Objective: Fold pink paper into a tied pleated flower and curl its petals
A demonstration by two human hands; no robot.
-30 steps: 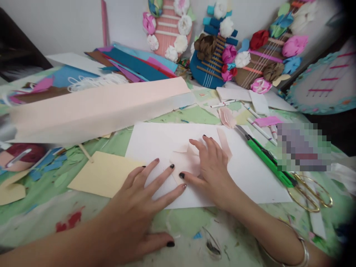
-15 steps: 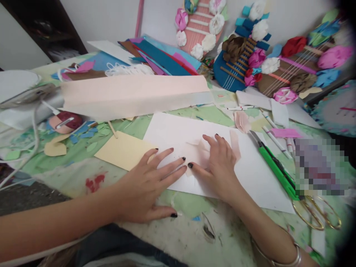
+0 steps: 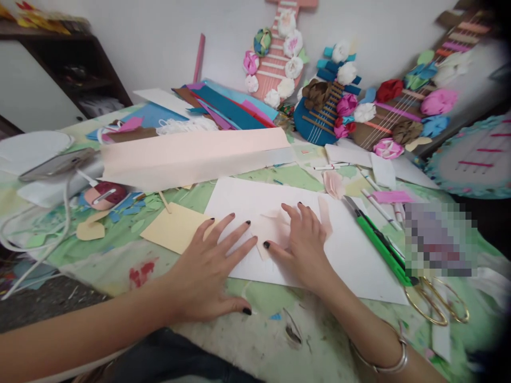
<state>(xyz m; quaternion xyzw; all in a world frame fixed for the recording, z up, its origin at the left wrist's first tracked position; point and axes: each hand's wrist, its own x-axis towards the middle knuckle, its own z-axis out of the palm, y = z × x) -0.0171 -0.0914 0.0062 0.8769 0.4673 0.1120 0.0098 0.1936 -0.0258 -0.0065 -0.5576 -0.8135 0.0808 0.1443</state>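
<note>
Presses the right hand (image 3: 305, 247) flat and open, fingers spread, gripping nothing, onto the pale pink paper cut-out (image 3: 275, 231). Keeps that cut-out around the middle of the white sheet (image 3: 359, 266), toward the near edge of the table (image 3: 259, 340). Lays the left hand (image 3: 207, 271) open too, palm down, fingers fanned over the sheet's near-left corner, thumb on the bare table, fingertips just short of the right thumb.

Against the second before: almost no change in the hands. Same flat press on the cut-out, same fan of left fingers on the corner. No visible shift of the sheet against the yellow card (image 3: 171, 231) just to its left or the green utility knife (image 3: 379, 247) along its right edge. Mostly a change of view, now taking in more of the table's left end and a dark shelf (image 3: 80, 69) at far left. Reads as a steady hold-down of the pink paper rather than a new move.

Around: gold scissors (image 3: 435, 306) at near right past the knife, untouched. A long pale pink folded sheet (image 3: 191, 154) lying across just beyond the white sheet. Pens (image 3: 379, 207) and a loose pink petal (image 3: 333, 183) at its far-right corner. Flower-covered paper guitars (image 3: 319, 114) leaning on the far wall. A silver bangle (image 3: 389, 366) on the right wrist.
</note>
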